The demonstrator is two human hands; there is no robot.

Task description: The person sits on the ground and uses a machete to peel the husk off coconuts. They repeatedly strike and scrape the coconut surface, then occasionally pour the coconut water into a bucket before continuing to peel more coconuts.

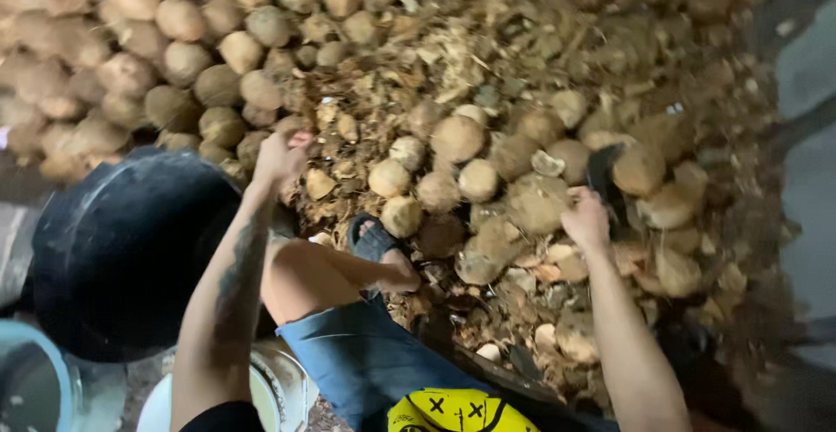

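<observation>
We sit among husked coconuts [457, 138], our left hand [280, 155] with fingers closed at the pile's edge beside the black tub [122, 249], our right hand [585, 219] clamped on a dark blade [603, 175]. Risk: our sandalled foot [379, 245] lies near any swing.

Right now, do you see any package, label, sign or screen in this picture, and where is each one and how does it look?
No package, sign or screen shows.
Yellow printed patch: bottom edge, on dark cloth at the person's lap below the blue shorts; rounded shape, bright yellow with black marks.
Nothing else printed: only husked coconuts, husk scraps and a black tub at left.
</observation>
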